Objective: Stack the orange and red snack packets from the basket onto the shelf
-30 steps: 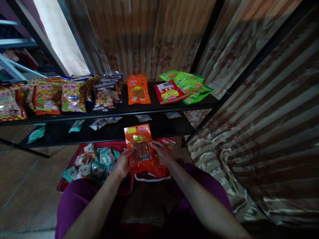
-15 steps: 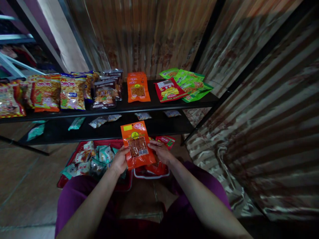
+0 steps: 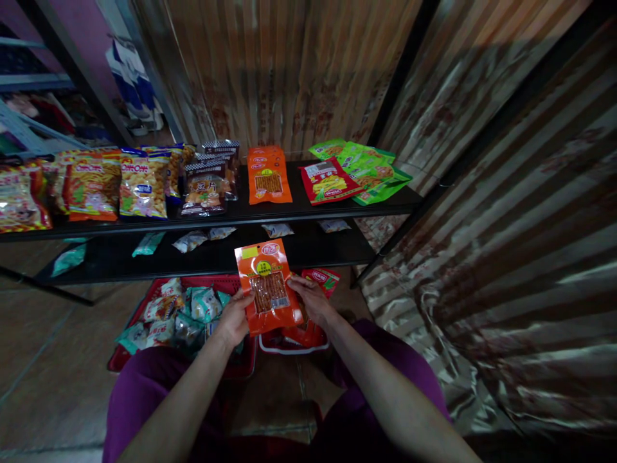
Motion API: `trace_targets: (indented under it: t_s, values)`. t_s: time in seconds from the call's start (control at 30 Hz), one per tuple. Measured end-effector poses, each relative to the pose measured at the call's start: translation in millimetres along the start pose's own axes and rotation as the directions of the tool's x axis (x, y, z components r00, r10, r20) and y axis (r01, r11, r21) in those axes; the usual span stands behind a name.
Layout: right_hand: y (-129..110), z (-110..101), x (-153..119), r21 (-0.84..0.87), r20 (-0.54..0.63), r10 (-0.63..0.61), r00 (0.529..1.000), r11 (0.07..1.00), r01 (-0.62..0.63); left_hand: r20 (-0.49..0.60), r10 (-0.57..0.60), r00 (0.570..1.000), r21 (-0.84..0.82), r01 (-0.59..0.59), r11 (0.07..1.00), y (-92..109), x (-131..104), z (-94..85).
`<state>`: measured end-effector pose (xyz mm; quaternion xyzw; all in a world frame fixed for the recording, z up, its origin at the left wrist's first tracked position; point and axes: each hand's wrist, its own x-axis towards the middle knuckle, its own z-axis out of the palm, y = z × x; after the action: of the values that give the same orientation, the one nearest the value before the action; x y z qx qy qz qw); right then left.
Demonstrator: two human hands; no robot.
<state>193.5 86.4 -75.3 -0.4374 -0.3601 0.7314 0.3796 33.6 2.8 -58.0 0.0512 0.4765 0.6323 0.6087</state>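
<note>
An orange snack packet (image 3: 268, 289) with a clear window showing brown sticks is held up between my two hands. My left hand (image 3: 235, 316) pinches its lower left edge, thumb on the front. On the opposite edge, my right hand (image 3: 310, 298) grips it with the fingers partly hidden behind. Below it, a white-rimmed basket (image 3: 295, 351) holds more orange and red packets, largely covered by my hands and the packet. Similar orange packets (image 3: 268, 175) lie on the upper shelf (image 3: 289, 211), straight ahead.
Left on that shelf stand noodle-snack bags (image 3: 92, 183), blue-topped bags (image 3: 143, 183) and brown packets (image 3: 205, 186). To the right lie a red packet (image 3: 328, 181) and green packets (image 3: 369, 164). A red basket (image 3: 248, 363) of small packets sits on the floor. A striped curtain (image 3: 511, 257) hangs at right.
The view has shifted slightly, with the shelf sitting a little lower in it. Both hands keep their hold on the orange packet, which stays nearly in the same place.
</note>
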Motion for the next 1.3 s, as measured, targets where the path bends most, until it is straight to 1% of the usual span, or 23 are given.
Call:
trace_targets:
  t_s: [0.1,0.27,0.33,0.43,0.53,0.63,0.8,0.87,0.97,1.03,1.1,1.13,1.17,1.2,1.3]
  values:
    - [0,0,0,-0.003,-0.038,0.003,0.999,1.000,-0.003,0.000,-0.008,1.000,-0.018,0.008,1.000,-1,0,0.7]
    - [2,-2,2,0.006,-0.052,-0.006,0.999,1.000,0.007,0.018,-0.019,1.000,-0.022,0.020,1.000,-2,0,4.7]
    - [4,-6,4,-0.037,-0.065,-0.047,0.997,0.998,0.045,0.030,-0.021,0.999,-0.032,0.022,0.999,-2,-1,8.9]
    - [7,-13,7,-0.201,-0.046,-0.176,0.983,0.966,0.164,0.024,-0.024,0.999,-0.048,0.025,0.999,-5,-2,16.3]
    - [10,-20,9,-0.382,0.040,-0.311,0.949,0.873,0.303,0.008,-0.018,1.000,-0.064,0.019,0.998,-10,-1,21.6]
    - [16,-26,10,-0.511,0.089,-0.389,0.917,0.772,0.378,0.019,-0.026,0.999,-0.108,0.028,0.994,-16,0,23.9]
    - [22,-30,5,-0.572,0.137,-0.464,0.875,0.684,0.452,0.024,-0.074,0.997,-0.146,0.076,0.986,-24,-3,20.8]
    - [22,-31,1,-0.621,0.175,-0.474,0.863,0.627,0.470,0.017,-0.083,0.996,-0.158,0.085,0.984,-27,-4,18.0]
    - [22,-28,-5,-0.706,0.207,-0.506,0.838,0.515,0.485,-0.022,-0.065,0.998,-0.154,0.061,0.986,-29,-6,14.8]
    - [24,-23,-10,-0.739,0.212,-0.551,0.807,0.451,0.501,-0.069,-0.042,0.997,-0.131,0.033,0.991,-27,-8,14.2]
    - [26,-15,-17,-0.757,0.220,-0.581,0.783,0.405,0.513,-0.115,-0.021,0.993,-0.099,0.010,0.995,-24,-13,15.3]
    - [27,-10,-22,-0.766,0.226,-0.583,0.780,0.388,0.512,-0.128,-0.011,0.992,-0.078,0.001,0.997,-22,-16,16.4]
    - [28,-6,-27,-0.775,0.232,-0.574,0.785,0.379,0.506,-0.135,-0.001,0.991,-0.054,-0.007,0.999,-20,-21,17.8]
    - [27,-1,-34,-0.784,0.236,-0.548,0.803,0.381,0.490,-0.143,0.009,0.990,-0.025,-0.013,1.000,-17,-26,19.6]
    - [22,12,-58,-0.782,0.268,-0.394,0.879,0.445,0.437,-0.150,0.053,0.987,0.071,-0.042,0.997,-10,-45,25.7]
